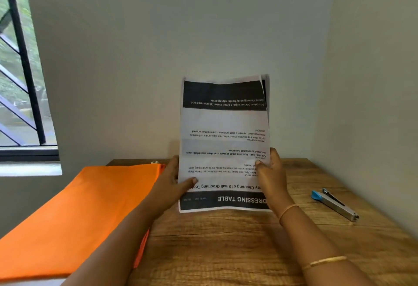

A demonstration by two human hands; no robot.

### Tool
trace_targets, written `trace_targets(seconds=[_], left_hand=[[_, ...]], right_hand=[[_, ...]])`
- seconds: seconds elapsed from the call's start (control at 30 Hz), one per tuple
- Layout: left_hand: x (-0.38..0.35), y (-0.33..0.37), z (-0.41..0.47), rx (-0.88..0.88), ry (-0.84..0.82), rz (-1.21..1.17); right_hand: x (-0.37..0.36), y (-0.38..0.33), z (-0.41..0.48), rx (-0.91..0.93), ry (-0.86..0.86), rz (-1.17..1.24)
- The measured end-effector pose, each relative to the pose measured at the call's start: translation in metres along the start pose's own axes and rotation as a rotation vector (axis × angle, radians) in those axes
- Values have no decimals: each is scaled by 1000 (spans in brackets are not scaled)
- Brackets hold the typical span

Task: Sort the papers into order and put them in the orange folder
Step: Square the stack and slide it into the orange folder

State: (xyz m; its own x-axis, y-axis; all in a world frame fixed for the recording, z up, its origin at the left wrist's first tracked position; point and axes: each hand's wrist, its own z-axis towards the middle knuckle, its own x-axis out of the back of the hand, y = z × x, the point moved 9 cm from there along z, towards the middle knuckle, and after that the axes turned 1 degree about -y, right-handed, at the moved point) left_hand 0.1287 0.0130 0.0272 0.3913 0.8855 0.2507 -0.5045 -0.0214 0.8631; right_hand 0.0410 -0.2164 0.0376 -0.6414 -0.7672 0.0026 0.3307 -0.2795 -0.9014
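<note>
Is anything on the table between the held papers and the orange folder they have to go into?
Nothing visible. The stack of printed white papers, held upright by both hands, stands just right of the flat orange folder, which looks closed. The blue-and-silver stapler lies off right.

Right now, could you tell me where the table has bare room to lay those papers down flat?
The widest bare stretch of table lies below the papers, between the orange folder and the stapler, though both forearms cross it. Bare wood also shows near the right wall beyond the stapler. The left side is taken by the folder.
</note>
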Motion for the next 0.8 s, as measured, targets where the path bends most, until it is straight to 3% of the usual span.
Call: trace_targets(seconds=[0.17, 0.33, 0.43, 0.6, 0.73, 0.8], left_hand=[[-19, -10, -12, 363, -356, -548], [-23, -16, -22, 457, -421, -593], [-21, -15, -20, 438, -344, -562], [-8, -20, -12, 401, -118, -524], [3, -20, -7, 284, 54, -524], [7, -15, -5, 176, 109, -602]], right_hand=[[0, 17, 7, -254, -159, 100], [-10, 19, -1, -304, -293, 100], [-20, 20, -7, -285, -351, 4], [-23, 17, -7, -181, -300, -221], [-11, 13, -3, -69, -56, -547], [-12, 17, -12, -167, 27, -416]])
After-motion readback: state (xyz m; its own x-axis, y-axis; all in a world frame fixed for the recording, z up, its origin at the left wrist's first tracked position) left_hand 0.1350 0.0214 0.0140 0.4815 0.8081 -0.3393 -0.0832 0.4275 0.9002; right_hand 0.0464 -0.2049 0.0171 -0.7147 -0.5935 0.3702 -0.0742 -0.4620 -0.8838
